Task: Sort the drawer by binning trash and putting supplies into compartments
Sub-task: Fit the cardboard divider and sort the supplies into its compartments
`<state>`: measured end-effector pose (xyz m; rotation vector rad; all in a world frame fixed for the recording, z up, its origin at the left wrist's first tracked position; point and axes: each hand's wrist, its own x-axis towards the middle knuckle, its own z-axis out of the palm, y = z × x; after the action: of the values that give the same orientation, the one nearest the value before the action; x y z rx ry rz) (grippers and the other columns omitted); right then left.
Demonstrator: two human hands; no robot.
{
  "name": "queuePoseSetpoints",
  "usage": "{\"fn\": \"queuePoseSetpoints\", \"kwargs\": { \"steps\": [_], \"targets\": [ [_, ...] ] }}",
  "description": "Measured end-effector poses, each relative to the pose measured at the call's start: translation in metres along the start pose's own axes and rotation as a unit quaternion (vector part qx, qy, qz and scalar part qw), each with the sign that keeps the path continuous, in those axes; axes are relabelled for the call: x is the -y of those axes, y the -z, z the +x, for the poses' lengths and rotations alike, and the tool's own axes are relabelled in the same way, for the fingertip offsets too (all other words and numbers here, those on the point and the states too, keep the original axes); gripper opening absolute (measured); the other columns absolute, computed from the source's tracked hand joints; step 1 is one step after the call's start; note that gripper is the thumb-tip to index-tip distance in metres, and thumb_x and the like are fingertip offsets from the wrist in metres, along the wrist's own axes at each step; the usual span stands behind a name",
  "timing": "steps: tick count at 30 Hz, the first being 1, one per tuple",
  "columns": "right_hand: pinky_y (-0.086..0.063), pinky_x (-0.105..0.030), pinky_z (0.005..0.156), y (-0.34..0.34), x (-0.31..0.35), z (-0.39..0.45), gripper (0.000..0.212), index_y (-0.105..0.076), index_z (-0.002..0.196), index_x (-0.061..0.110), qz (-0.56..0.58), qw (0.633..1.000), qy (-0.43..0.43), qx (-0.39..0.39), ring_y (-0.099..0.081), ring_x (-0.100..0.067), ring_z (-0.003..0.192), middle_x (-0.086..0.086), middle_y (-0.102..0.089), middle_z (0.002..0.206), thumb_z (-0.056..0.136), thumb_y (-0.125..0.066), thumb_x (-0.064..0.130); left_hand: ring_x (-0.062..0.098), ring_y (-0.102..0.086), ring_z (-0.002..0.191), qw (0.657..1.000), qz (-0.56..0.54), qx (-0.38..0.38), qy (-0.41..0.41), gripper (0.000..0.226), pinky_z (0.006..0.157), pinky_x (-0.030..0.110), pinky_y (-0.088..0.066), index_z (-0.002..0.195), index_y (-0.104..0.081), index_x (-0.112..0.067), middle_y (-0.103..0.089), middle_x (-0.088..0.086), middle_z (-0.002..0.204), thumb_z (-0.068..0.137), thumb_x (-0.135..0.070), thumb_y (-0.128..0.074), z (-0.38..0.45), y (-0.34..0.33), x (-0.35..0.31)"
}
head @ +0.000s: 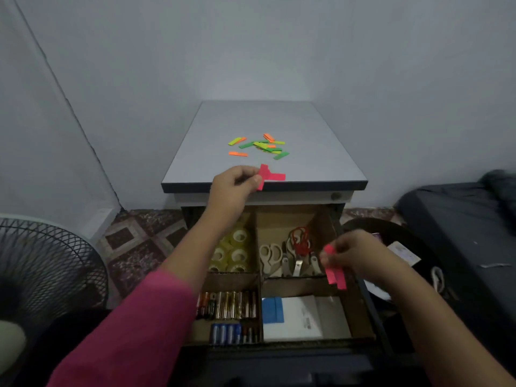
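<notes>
My left hand [234,181] pinches pink paper strips [269,175] at the front edge of the grey cabinet top [315,163]. My right hand [354,254] holds more pink strips [335,272] above the right side of the open drawer [363,311]. Green, yellow and orange strips [261,146] lie scattered on the cabinet top. The drawer's cardboard compartments hold tape rolls [233,254], scissors [290,258], batteries [227,305] and a blue-and-white pad [293,317].
A black bin [391,238] with paper scraps in it stands right of the drawer. A dark cushion or bed [460,219] lies further right. A black fan grille [47,263] stands at the left on patterned floor tiles.
</notes>
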<state>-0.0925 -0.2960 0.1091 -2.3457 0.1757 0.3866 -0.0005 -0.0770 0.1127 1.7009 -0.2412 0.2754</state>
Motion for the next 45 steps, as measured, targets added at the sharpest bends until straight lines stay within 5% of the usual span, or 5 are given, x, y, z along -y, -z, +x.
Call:
{"fn": "queuePoseSetpoints", "kwargs": {
  "steps": [6, 14, 22, 30, 45],
  "targets": [
    [-0.039, -0.016, 0.05, -0.047, -0.031, -0.01, 0.015, -0.063, 0.083, 0.009, -0.158, 0.984, -0.069, -0.043, -0.06, -0.019, 0.069, -0.004, -0.061, 0.076, 0.092, -0.057, 0.02, 0.01, -0.059, 0.073, 0.995, -0.037, 0.058, 0.076, 0.013, 0.065, 0.023, -0.048, 0.095, -0.071, -0.015, -0.07, 0.0, 0.084, 0.09, -0.008, -0.061, -0.075, -0.009, 0.029],
    [-0.041, -0.035, 0.102, -0.078, -0.027, 0.009, 0.046, -0.051, 0.131, 0.007, -0.266, 0.942, -0.178, 0.104, -0.05, -0.026, 0.124, -0.013, -0.051, 0.134, 0.09, -0.063, 0.024, 0.009, -0.055, 0.07, 0.99, -0.057, 0.027, 0.126, 0.014, 0.062, 0.023, -0.044, 0.101, -0.07, -0.01, -0.07, -0.002, 0.081, 0.09, -0.008, -0.061, -0.086, -0.006, 0.051],
    [-0.049, -0.031, 0.078, -0.081, -0.032, -0.013, 0.016, -0.063, 0.101, 0.013, -0.306, 0.946, -0.076, -0.07, -0.063, -0.023, 0.099, -0.005, -0.064, 0.104, 0.093, -0.049, 0.015, 0.017, -0.052, 0.072, 0.99, -0.068, 0.057, 0.106, 0.018, 0.061, 0.022, -0.043, 0.092, -0.07, -0.022, -0.071, -0.003, 0.081, 0.09, -0.007, -0.06, -0.086, -0.009, 0.049],
    [-0.045, -0.028, 0.066, -0.071, -0.031, -0.013, 0.011, -0.066, 0.093, 0.012, -0.298, 0.948, -0.089, -0.065, -0.064, -0.024, 0.091, -0.001, -0.053, 0.078, 0.085, -0.058, 0.01, 0.008, -0.052, 0.066, 0.989, -0.072, 0.065, 0.112, 0.017, 0.06, 0.021, -0.043, 0.095, -0.07, -0.016, -0.069, -0.004, 0.08, 0.09, -0.004, -0.059, -0.087, -0.01, 0.049],
    [-0.054, -0.03, 0.082, -0.065, -0.038, 0.0, 0.021, -0.07, 0.106, 0.012, -0.299, 0.947, -0.118, 0.012, -0.064, -0.021, 0.097, -0.008, -0.065, 0.106, 0.087, -0.062, 0.016, -0.001, -0.055, 0.064, 0.989, -0.051, 0.086, 0.108, 0.016, 0.06, 0.018, -0.044, 0.104, -0.068, -0.005, -0.068, -0.001, 0.083, 0.091, -0.005, -0.059, -0.087, -0.009, 0.051]
  ]
}}
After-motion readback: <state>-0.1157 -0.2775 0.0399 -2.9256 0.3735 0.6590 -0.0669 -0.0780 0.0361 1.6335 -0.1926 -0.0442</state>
